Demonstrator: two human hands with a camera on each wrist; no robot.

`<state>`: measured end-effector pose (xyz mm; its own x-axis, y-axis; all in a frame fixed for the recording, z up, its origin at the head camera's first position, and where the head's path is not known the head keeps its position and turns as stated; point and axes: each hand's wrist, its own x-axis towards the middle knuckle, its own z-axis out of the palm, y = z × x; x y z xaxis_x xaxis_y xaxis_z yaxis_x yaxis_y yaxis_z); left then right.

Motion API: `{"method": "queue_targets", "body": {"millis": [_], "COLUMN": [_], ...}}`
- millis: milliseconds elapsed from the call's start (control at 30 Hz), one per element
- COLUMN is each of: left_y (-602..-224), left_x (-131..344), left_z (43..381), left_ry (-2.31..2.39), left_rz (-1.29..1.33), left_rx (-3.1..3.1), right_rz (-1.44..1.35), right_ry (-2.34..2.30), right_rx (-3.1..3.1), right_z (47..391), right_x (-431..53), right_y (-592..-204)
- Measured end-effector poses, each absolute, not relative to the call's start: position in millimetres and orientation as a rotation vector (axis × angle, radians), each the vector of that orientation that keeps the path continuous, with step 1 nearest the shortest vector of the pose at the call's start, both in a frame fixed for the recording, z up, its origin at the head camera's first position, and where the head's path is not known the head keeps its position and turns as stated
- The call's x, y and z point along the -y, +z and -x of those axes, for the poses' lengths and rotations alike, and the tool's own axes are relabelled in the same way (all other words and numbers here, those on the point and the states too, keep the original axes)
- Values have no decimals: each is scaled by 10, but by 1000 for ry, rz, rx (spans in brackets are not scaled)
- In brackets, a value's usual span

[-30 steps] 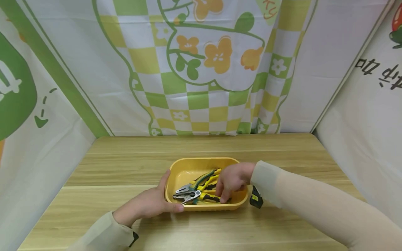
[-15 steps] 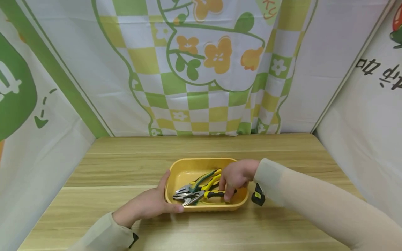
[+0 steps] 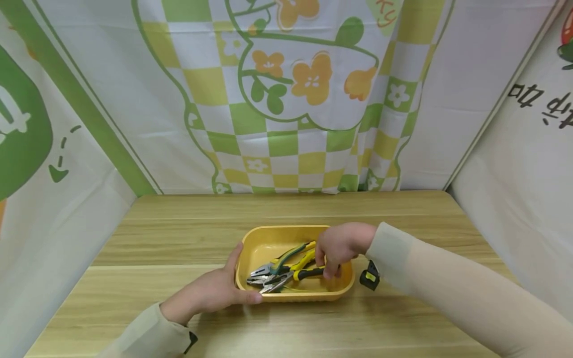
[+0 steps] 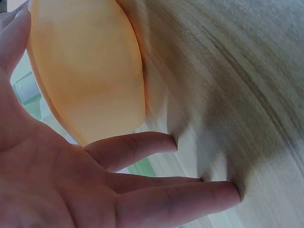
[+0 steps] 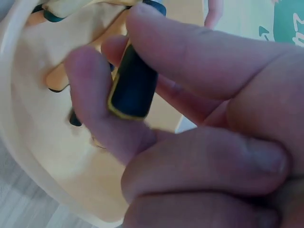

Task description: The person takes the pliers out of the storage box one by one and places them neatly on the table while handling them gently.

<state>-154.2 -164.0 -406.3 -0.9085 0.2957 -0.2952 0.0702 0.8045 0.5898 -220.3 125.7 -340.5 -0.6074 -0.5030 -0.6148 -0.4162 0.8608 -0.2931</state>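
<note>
A yellow plastic tray (image 3: 261,247) holds several pliers. My right hand (image 3: 343,243) reaches into its right end and pinches a black and yellow handle of one pair of pliers (image 3: 309,273). In the right wrist view that handle (image 5: 135,85) sits between thumb and forefinger, its end sticking out. Beside it lie green and yellow combination pliers (image 3: 293,252) and other overlapping pliers, jaws toward the left. My left hand (image 3: 212,288) rests against the tray's left end, thumb at the near rim. In the left wrist view its straight fingers (image 4: 133,147) reach down to the table.
The tray stands on a wood-grain table (image 3: 179,233). Behind it hangs a checked, flowered curtain (image 3: 286,144). White printed cloth walls (image 3: 524,199) close off both sides. A small black device (image 3: 370,276) hangs at the right cuff.
My right hand has shifted right and slightly upward in the head view, drawing the black and yellow pliers' handle with it. The left hand and tray stay put.
</note>
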Motion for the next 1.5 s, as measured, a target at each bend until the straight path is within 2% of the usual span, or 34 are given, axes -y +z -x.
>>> {"method": "queue_targets", "body": {"millis": [367, 1033, 1500], "left_y": [-4049, -4079, -4061], "left_x": [1637, 1630, 1633], "left_z": [1538, 1553, 1537], "left_ry": [825, 825, 818], "left_rz": [-275, -268, -263], "left_rx": [-2612, -2609, -2618], "right_rz": [701, 374, 554], "right_ry": [-346, -1211, -1608], "right_rx": [-2255, -1776, -1354], "right_z": [2241, 2393, 2427], "right_x": [-1336, -1924, -2424], "right_y": [-3325, -3360, -3467]}}
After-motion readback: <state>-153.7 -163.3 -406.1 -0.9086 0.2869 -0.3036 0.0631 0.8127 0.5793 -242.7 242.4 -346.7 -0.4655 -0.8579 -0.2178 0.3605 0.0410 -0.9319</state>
